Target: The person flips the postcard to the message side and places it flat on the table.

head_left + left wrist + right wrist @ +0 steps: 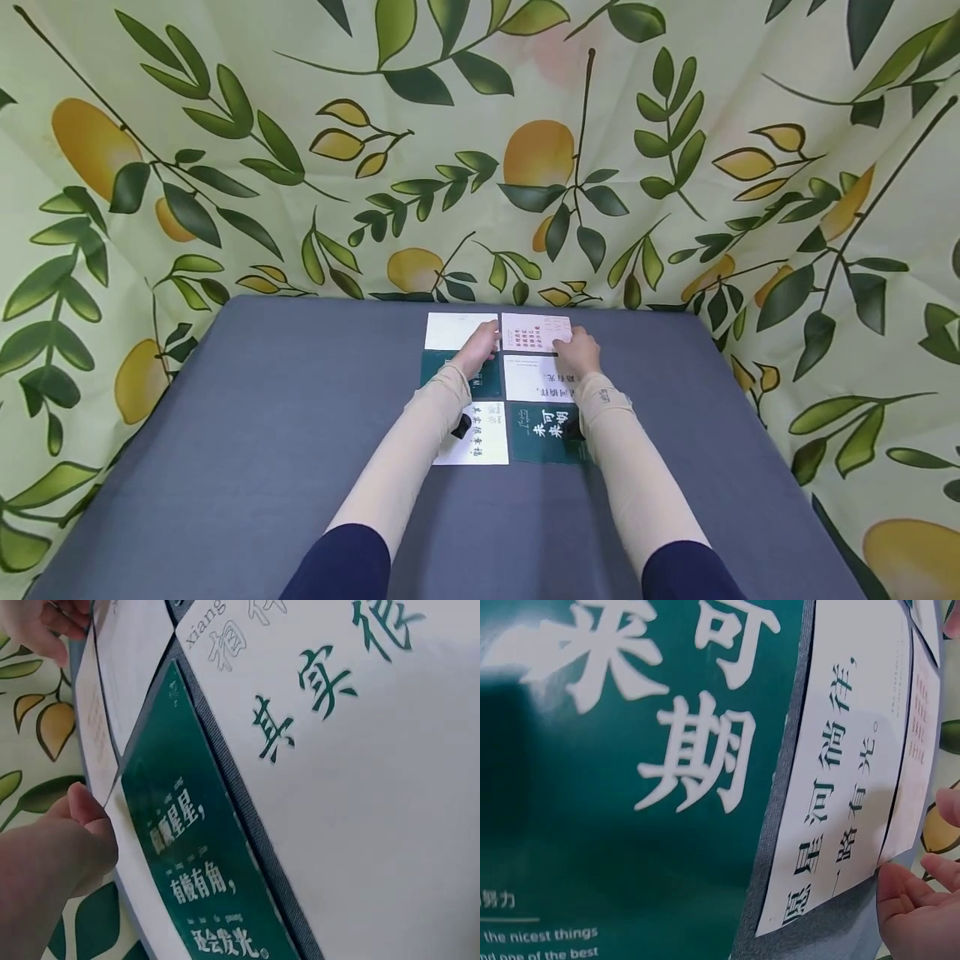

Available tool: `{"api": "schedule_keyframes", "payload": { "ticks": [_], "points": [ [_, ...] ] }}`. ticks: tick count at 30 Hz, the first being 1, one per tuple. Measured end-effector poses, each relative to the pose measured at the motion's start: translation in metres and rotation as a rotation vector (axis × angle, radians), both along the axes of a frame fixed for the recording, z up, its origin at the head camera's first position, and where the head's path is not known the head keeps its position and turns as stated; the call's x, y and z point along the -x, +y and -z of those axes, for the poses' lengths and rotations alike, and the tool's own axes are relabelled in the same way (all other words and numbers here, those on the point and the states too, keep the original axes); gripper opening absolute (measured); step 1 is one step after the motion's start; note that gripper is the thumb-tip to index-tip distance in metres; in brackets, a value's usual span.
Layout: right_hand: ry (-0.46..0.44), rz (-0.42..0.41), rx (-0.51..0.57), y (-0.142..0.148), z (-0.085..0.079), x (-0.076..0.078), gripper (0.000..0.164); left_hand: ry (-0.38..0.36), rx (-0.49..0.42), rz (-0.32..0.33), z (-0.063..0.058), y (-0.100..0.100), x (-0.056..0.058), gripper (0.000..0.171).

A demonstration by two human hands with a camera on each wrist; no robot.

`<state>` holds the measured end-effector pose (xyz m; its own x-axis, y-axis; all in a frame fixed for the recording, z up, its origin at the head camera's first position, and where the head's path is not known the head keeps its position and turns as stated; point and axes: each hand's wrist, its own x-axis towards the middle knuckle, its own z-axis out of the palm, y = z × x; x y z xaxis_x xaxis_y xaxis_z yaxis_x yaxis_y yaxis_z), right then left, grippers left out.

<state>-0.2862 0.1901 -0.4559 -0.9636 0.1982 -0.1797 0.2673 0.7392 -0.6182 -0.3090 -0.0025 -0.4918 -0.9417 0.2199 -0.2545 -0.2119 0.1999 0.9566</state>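
Six cards lie in two columns. My left hand (pixel 477 350) reaches over the left column, its fingertips at the seam between the blank-looking white card (pixel 457 329) and the card with red writing (pixel 528 332). Whether it grips an edge is unclear. On the right, my right hand (pixel 579 352) pinches the red-lettered card at its right side, thumb over the near corner. Below that is a white card with black writing (pixel 840 795). A green card with white writing (pixel 195 847) lies under the left wrist. Nearest me are a white card with green characters (pixel 480 437) and a green card (pixel 540 446).
A grey-blue cloth (pixel 300 433) covers the table and extends to both sides of the cards. Close behind its back edge hangs a curtain (pixel 450 125) printed with leaves and yellow fruit. Dark wrist-camera pieces (pixel 462 427) sit beneath the sleeves.
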Motion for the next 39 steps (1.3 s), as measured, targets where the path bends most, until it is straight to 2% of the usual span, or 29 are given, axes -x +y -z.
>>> {"api": "schedule_keyframes", "payload": {
  "ticks": [1,2,3,4,5,6,7,8,9,10,11,13,14,19,21,27,29,33,36,39],
  "points": [
    [-0.006,0.003,0.007,0.001,0.0,0.0,0.057,0.003,-0.028,0.011,0.007,0.001,0.004,0.06],
    [-0.012,0.007,0.016,0.002,0.0,0.0,0.056,-0.034,-0.026,0.004,-0.005,0.003,-0.004,0.059],
    [-0.015,0.013,0.028,0.003,0.001,-0.001,0.055,-0.047,-0.033,0.001,-0.001,0.005,-0.001,0.059],
    [-0.016,0.015,0.034,0.003,0.001,-0.001,0.055,-0.048,-0.026,0.003,-0.009,0.004,-0.009,0.06],
    [-0.017,0.021,0.045,0.004,0.002,-0.001,0.054,-0.038,-0.026,0.004,-0.002,0.005,-0.005,0.063],
    [-0.016,0.026,0.056,0.004,0.002,-0.001,0.053,-0.032,-0.046,0.005,0.01,0.004,0.003,0.067],
    [-0.014,0.031,0.068,0.004,0.003,-0.001,0.052,-0.037,-0.049,0.006,0.012,0.005,0.003,0.067],
    [-0.008,0.033,0.075,0.005,0.004,-0.001,0.052,-0.047,-0.044,-0.001,0.021,0.008,0.011,0.063],
    [0.0,0.034,0.077,0.005,0.004,-0.001,0.051,-0.033,-0.044,0.01,0.037,0.01,0.023,0.066],
    [0.004,0.036,0.08,0.005,0.005,-0.001,0.051,-0.029,-0.055,0.015,0.042,0.01,0.026,0.065],
    [0.009,0.04,0.084,0.005,0.005,0.0,0.05,-0.019,-0.064,0.023,0.057,0.013,0.039,0.065],
    [0.018,0.043,0.09,0.006,0.006,0.0,0.05,-0.033,-0.078,0.024,0.063,0.017,0.043,0.06],
    [0.018,0.048,0.097,0.007,0.007,0.0,0.05,-0.042,-0.085,0.021,0.08,0.02,0.057,0.06],
    [0.021,0.062,0.14,0.008,0.012,0.0,0.051,-0.074,-0.113,-0.04,0.093,0.024,0.063,0.063],
    [0.031,0.07,0.159,0.008,0.013,0.001,0.05,-0.078,-0.145,-0.066,0.092,0.024,0.062,0.062],
    [0.044,0.116,0.25,0.011,0.013,0.004,0.049,-0.115,-0.214,-0.172,0.076,0.025,0.056,0.055],
    [0.027,0.126,0.274,0.013,0.014,0.006,0.049,-0.138,-0.243,-0.179,0.069,0.024,0.051,0.055],
    [-0.033,0.143,0.323,0.017,0.015,0.009,0.052,-0.153,-0.304,-0.171,0.065,0.023,0.048,0.055],
    [-0.085,0.169,0.393,0.017,0.014,0.008,0.055,-0.143,-0.32,-0.161,0.071,0.024,0.054,0.058],
    [-0.108,0.195,0.467,0.016,0.011,0.006,0.055,-0.154,-0.318,-0.153,0.072,0.022,0.058,0.064]
  ]
}}
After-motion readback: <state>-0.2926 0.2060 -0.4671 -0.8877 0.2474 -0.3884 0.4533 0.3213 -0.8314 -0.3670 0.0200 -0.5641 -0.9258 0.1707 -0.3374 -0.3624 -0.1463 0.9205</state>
